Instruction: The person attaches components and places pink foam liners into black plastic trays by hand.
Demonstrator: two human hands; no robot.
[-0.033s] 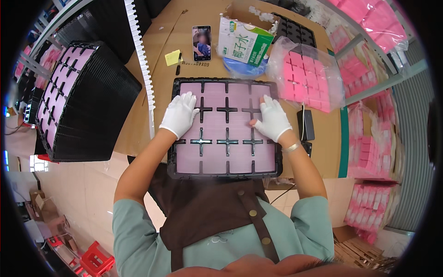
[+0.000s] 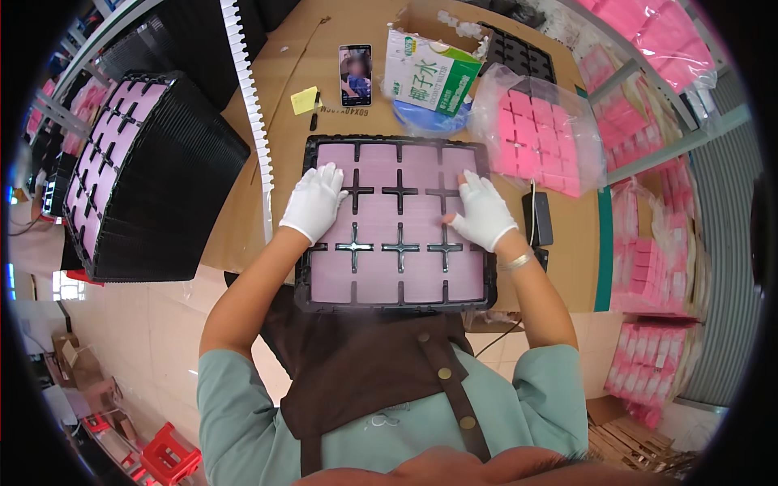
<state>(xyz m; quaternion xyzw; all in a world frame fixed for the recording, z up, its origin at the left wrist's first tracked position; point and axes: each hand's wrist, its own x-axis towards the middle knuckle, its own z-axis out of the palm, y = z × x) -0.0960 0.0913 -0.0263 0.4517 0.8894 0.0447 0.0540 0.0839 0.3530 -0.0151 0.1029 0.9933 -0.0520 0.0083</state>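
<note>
A black plastic tray (image 2: 398,309) lies in front of me at the table's near edge, with pale purple sheets (image 2: 378,211) in it between black cross-shaped dividers. My left hand (image 2: 314,204), in a white glove, rests flat on the tray's left side, fingers together and stretched out. On the right side lies my right hand (image 2: 484,212), also white-gloved, its thumb spread toward the middle; the thumb tip and a fingertip look bare. Neither hand grips anything. Whether the tray is one layer or several stacked is hidden.
A tall stack of black trays (image 2: 174,182) leans at the left. Behind my tray are a phone (image 2: 355,75), yellow sticky notes (image 2: 304,101), a black pen (image 2: 314,121) and an open carton (image 2: 429,73). Bagged pink pieces (image 2: 535,142) and a black adapter (image 2: 541,219) lie right.
My right hand has shifted very slightly to the right on the tray. My left hand and the other things look the same.
</note>
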